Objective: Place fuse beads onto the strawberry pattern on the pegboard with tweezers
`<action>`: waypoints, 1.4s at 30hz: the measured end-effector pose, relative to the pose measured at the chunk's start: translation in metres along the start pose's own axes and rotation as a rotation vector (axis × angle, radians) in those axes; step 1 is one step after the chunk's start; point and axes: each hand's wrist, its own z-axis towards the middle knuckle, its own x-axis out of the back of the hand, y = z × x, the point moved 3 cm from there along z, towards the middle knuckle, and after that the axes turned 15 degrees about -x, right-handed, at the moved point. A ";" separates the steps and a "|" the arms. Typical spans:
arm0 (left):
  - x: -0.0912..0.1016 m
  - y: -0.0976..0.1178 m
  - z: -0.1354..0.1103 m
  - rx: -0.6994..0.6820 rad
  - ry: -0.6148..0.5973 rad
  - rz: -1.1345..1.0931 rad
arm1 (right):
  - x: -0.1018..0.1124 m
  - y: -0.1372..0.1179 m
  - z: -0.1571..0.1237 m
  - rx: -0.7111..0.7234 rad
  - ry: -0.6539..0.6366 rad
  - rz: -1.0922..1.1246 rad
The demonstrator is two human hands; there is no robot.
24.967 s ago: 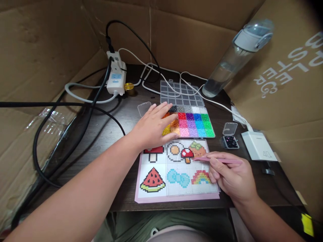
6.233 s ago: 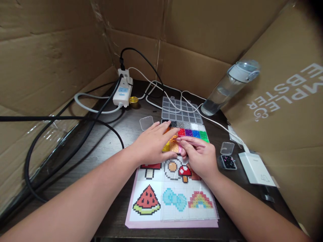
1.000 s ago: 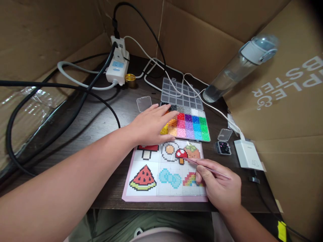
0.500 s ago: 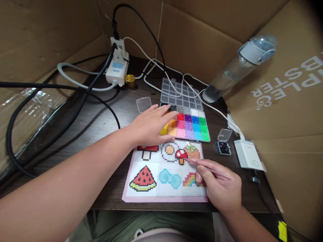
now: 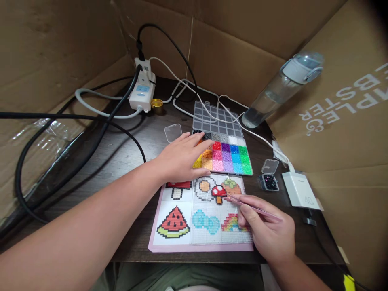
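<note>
Pink tweezers (image 5: 257, 209) are pinched in my right hand (image 5: 269, 228), their tips at the right edge of a small red-and-white bead mushroom (image 5: 218, 194). The mushroom is on a clear pegboard (image 5: 204, 238), which lies over a printed pattern sheet (image 5: 163, 239). Fingers spread, my left hand (image 5: 184, 157) rests over the left side of the bead box (image 5: 250, 171) and the sheet's top edge. The box's compartments hold beads of many colours, and its lid (image 5: 216, 119) is folded back. Whether a bead sits between the tweezer tips is too small to tell.
A small clear case of dark beads (image 5: 269, 182) stands open on the right, near a white charger (image 5: 300, 190). Behind are a water bottle (image 5: 281, 89), a gold cup (image 5: 157, 106) and a power strip (image 5: 142, 93) with cables. Cardboard walls (image 5: 230, 36) enclose the desk.
The tweezer tips have shifted slightly right and are spread more apart beside the mushroom. My left hand stays in place. The whole view has moved a little, so everything appears lower.
</note>
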 end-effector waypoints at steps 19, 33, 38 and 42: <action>0.000 0.000 -0.004 -0.013 0.025 0.019 | 0.014 -0.042 0.024 0.309 0.256 -0.077; 0.000 0.000 -0.004 -0.023 0.040 0.032 | -0.052 -0.045 0.075 -0.033 0.055 0.170; 0.000 0.001 -0.003 -0.022 0.041 0.034 | -0.057 -0.038 0.079 -0.093 0.034 0.197; 0.000 0.001 -0.003 -0.022 0.035 0.035 | -0.059 -0.039 0.084 -0.082 0.009 0.198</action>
